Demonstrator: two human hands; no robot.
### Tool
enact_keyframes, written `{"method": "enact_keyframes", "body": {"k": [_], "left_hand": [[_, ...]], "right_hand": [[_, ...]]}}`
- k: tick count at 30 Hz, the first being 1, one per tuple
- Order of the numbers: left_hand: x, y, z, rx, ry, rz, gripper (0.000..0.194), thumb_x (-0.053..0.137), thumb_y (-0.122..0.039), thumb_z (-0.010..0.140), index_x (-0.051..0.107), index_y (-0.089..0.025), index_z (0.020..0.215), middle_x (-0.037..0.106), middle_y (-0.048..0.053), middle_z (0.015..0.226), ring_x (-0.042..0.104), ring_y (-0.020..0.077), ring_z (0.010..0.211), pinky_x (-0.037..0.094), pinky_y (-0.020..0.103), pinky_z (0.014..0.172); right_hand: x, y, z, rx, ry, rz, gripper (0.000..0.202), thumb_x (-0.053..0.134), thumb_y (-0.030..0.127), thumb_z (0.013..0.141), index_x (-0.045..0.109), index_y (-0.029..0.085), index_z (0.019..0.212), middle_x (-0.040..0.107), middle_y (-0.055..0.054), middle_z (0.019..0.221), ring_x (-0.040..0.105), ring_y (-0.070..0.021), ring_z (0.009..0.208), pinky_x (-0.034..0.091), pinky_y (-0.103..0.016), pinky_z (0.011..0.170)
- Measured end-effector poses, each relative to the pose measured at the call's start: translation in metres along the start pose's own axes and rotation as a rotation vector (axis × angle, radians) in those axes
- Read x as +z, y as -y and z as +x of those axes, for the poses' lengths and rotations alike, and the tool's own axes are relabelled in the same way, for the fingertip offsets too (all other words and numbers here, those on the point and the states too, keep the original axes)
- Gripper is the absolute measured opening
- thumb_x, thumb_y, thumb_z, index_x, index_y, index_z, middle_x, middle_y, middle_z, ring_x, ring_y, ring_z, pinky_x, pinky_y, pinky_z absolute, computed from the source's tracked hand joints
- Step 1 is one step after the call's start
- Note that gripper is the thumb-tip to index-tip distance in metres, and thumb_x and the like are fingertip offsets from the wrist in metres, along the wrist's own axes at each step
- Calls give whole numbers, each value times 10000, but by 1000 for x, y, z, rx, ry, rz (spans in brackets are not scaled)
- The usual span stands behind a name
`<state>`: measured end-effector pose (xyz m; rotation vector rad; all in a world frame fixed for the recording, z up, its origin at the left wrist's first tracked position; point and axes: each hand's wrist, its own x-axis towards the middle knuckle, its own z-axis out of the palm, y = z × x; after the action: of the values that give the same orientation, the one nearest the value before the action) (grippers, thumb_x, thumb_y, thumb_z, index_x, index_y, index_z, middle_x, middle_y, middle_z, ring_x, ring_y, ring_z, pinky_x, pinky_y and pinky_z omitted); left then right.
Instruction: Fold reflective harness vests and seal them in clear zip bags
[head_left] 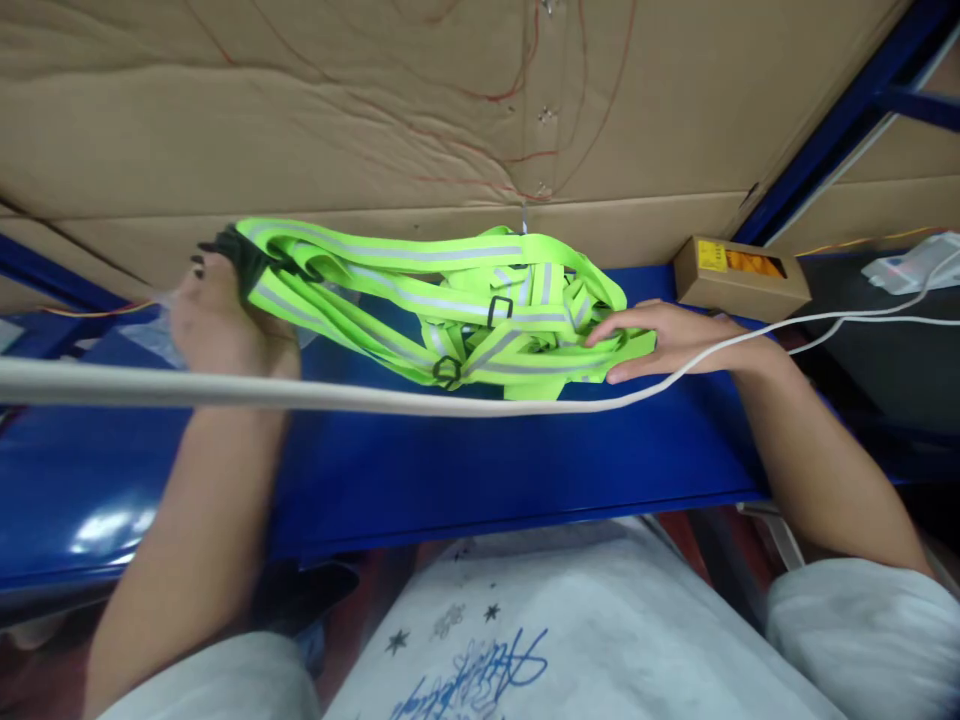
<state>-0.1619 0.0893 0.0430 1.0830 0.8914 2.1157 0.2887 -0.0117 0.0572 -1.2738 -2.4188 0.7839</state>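
Note:
A bundle of neon yellow-green reflective straps (480, 300) with grey stripes and black slide buckles stretches between my two hands, above the blue shelf. It looks like a folded reflective safety vest. At its left end, my left hand (221, 310) is closed around the gathered straps by a black part, its fingers partly hidden. The loose, tangled right end lies against my right hand (667, 335), whose thumb and fingers pinch the strap's edge. A white cable (390, 398) crosses in front of the bundle and both forearms.
Behind the blue shelf (480, 470) stands a cardboard wall (360, 130) with thin red wires. An open-windowed cardboard box (739, 278) with orange contents sits at the back right. Beyond it lies a white plastic item (911, 265). Clear plastic (154, 335) is near my left hand.

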Motion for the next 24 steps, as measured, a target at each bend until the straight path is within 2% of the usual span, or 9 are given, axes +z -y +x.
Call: {"method": "enact_keyframes", "body": {"k": [2,4,7,9,13,16,19,21,24], "left_hand": [[1,-4,-1,7,0,15,58,608,-229,860,557,-212,836,723,49,997,726,181,1034,575,380,1107],[0,-9,2,-26,4,52,84,630,-264,845,569,-211,869,717,45,1033,724,196,1054,599,409,1068],[-7,-14,8,-82,-27,132,157,645,-304,832,600,-224,960,715,27,1135,716,215,1108,620,476,1020],[-10,-16,11,-83,-40,149,178,647,-310,835,610,-237,993,717,24,1204,704,223,1170,606,500,1049],[-13,-15,14,-172,7,38,141,617,-321,920,595,-226,1022,717,57,1296,699,214,1214,592,459,1105],[-14,-8,16,-276,-13,-16,131,498,-273,1022,603,-196,1034,728,93,1301,687,181,1255,583,382,1129],[-20,2,23,-388,-90,11,177,436,-180,1028,606,-189,981,761,124,1208,694,174,1257,570,360,1145],[-25,8,27,-440,-115,39,183,429,-163,1022,598,-190,960,767,144,1169,690,179,1274,555,367,1163],[-30,12,30,-453,-134,58,186,425,-180,1034,593,-194,956,771,142,1160,680,175,1297,543,362,1181]], "right_hand": [[4,-9,1,31,-98,-225,428,765,630,835,761,271,1068,769,-55,1024,699,-337,1021,397,-583,1090],[5,-17,2,60,-189,-342,391,710,590,879,738,256,1081,745,-66,935,674,-349,977,387,-620,1064],[2,-18,1,56,-365,-368,393,668,560,915,688,297,1206,752,-83,1061,646,-372,1039,391,-639,1060],[-1,-14,0,33,-521,-357,380,640,609,928,683,325,1177,745,-96,1162,637,-396,1096,356,-668,1098],[-1,-4,-3,138,-792,-322,453,528,667,962,679,290,1162,698,-154,1223,601,-452,1223,413,-653,1027],[0,-5,-2,208,-781,-403,408,528,617,976,680,254,1082,704,-165,1140,614,-446,1180,400,-648,1021],[-1,-13,3,110,-607,-513,269,557,515,974,647,263,943,715,-131,991,624,-405,1068,327,-678,1072],[-1,-19,7,43,-511,-551,160,552,410,955,618,268,922,706,-109,967,611,-397,1062,313,-689,1069],[0,-24,10,60,-575,-552,115,592,331,862,603,270,959,691,-118,1028,581,-418,1098,346,-682,1018]]}}
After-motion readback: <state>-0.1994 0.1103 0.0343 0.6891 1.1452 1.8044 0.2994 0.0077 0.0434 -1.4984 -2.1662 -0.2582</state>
